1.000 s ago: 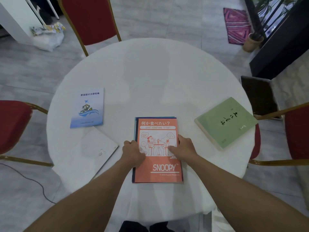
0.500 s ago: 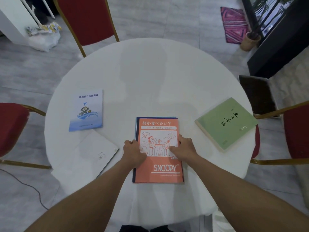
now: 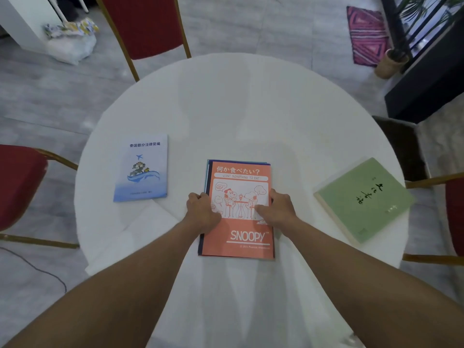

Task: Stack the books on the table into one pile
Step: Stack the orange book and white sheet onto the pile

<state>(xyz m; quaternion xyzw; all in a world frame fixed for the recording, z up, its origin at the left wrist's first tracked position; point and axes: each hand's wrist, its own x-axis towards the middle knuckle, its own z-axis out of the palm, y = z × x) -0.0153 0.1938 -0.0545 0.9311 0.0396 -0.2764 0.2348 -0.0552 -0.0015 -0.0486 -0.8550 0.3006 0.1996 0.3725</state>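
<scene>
1. Head view. My left hand (image 3: 202,213) curls at the left edge of the orange book (image 3: 238,209); my right hand (image 3: 277,209) lies flat on its cover, gripping nothing. The orange book tops a small pile near the surface's (image 3: 238,109) near edge.
2. Step in hand, as I judge it: squaring the pile. Press down lightly, nudge edges flush; thin glossy covers slide easily.
3. Blue booklet (image 3: 141,168) lies towards the left edge, thin and limp; green book (image 3: 364,197) at the right edge, thicker, matte. The white cloth is smooth.
</scene>
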